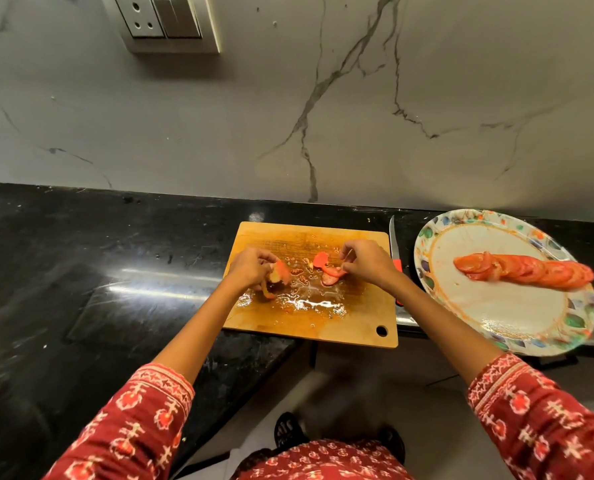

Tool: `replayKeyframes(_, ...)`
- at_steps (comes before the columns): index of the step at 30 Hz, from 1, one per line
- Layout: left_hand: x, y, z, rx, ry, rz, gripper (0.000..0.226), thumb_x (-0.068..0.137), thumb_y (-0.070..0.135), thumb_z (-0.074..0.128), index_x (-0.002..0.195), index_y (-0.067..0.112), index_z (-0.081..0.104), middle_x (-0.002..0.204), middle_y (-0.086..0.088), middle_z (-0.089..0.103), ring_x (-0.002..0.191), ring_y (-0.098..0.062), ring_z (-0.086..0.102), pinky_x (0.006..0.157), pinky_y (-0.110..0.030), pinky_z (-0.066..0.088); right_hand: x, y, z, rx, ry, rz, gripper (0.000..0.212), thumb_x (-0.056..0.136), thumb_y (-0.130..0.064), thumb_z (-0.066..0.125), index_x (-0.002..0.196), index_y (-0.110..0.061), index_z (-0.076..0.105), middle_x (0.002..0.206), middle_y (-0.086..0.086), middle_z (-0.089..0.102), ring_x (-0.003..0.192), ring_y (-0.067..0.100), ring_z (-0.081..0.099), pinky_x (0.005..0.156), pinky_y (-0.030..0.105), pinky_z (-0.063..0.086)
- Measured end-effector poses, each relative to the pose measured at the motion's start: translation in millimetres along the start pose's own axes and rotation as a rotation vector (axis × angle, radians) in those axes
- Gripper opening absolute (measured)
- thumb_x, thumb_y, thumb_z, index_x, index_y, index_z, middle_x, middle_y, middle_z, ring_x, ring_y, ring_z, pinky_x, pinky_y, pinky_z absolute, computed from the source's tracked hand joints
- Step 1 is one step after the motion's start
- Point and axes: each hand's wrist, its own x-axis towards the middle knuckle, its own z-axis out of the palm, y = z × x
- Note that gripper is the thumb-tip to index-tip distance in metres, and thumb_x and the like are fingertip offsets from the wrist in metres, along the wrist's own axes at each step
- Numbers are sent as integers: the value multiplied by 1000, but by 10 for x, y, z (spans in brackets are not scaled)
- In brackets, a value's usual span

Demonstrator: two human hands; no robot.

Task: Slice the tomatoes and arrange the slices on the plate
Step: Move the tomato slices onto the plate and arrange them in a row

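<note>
Red patterned sleeves (143, 407) reach forward over the black surface (81, 271) to a wet wooden cutting board (354, 317), where the slicing looks finished and only gathering remains. On it, the left hand (250, 268) curls around a tomato end piece (278, 271), apparently a scrap kept apart from the good slices. Beside it, the right hand (365, 263) pinches a loose tomato slice (328, 270), probably to carry it across. Just beyond the board's right edge lies a red-handled knife (394, 247), set down so both hands are free. Farther right, a patterned plate (496, 327) overhangs the surface edge, a row of overlapping slices (524, 271) already arranged across it.
</note>
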Motion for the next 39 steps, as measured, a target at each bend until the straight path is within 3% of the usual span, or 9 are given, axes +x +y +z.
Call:
replayKeyframes(5, 37, -52, 32, -55, 24, -26, 27, 87, 1, 58, 114, 5, 62, 86, -5, 60, 63, -12, 59, 54, -23, 55, -20, -97, 127, -122, -28, -144, 24, 85, -25, 66, 106, -13, 61, 101, 3, 64, 87, 13, 56, 70, 24, 46)
replayKeyframes(7, 33, -68, 30, -41, 25, -41, 30, 83, 0, 63, 113, 4, 62, 85, -8, 62, 68, -16, 60, 62, -27, 57, -8, -106, 163, -156, -45, -146, 28, 83, -28, 69, 104, -14, 59, 97, 1, 62, 83, 11, 52, 66, 22, 39)
replayKeyframes(10, 41, -118, 35, 45, 16, -41, 36, 76, -4, 70, 111, 2, 64, 101, -16, 66, 85, -18, 57, 82, -34, 51, 14, -82, 143, -141, -70, -113, 23, 83, -23, 68, 101, -11, 60, 96, 5, 63, 85, 17, 57, 68, 26, 44)
replayKeyframes(17, 52, -204, 36, -3, 98, -31, 19, 78, 1, 70, 97, 2, 70, 93, -16, 70, 80, -18, 62, 84, -32, 52, 47, 2, 21, -119, -58, -130, 14, 89, -15, 60, 101, -8, 64, 98, 9, 65, 84, 17, 55, 68, 24, 44)
replayKeyframes(20, 57, -200, -25, -40, 120, 34, 16, 78, 0, 69, 94, 1, 70, 91, -15, 69, 78, -17, 63, 80, -32, 55, 14, 74, -141, 47, -22, -108, 12, 87, -11, 63, 96, -4, 67, 95, 12, 65, 84, 19, 59, 71, 25, 47)
replayKeyframes(24, 34, 66, -78, -156, 136, 224, 18, 78, 0, 67, 97, -1, 67, 89, -9, 66, 74, -6, 61, 65, -13, 52, -87, 270, -482, 326, -78, -46, 7, 86, -3, 63, 92, 0, 66, 85, 17, 66, 74, 23, 66, 64, 24, 57)
replayKeyframes(27, 23, 365, 18, -192, 105, 346, 19, 79, 2, 66, 98, 1, 67, 92, -9, 67, 82, -11, 63, 72, -16, 53, -247, 474, -761, 490, -121, -10, 3, 87, -3, 62, 88, 0, 64, 79, 15, 67, 71, 25, 69, 66, 26, 57)
replayKeyframes(34, 192, 1015, 556, -160, 21, 445, 19, 80, 3, 65, 99, 5, 68, 94, -4, 66, 86, -9, 61, 69, -14, 50, -551, 1149, -1350, 422, 56, 71, 9, 86, 0, 63, 93, 1, 68, 77, 9, 66, 63, 4, 64, 64, 17, 53)
replayKeyframes(39, 260, 1481, 1068, -180, -44, 525, 16, 80, 0, 66, 95, 5, 68, 84, -1, 66, 73, -1, 61, 65, -11, 52, -753, 1642, -1609, 386, 150, 179, 8, 86, -3, 63, 93, -1, 66, 84, 12, 68, 71, 14, 68, 64, 18, 56)
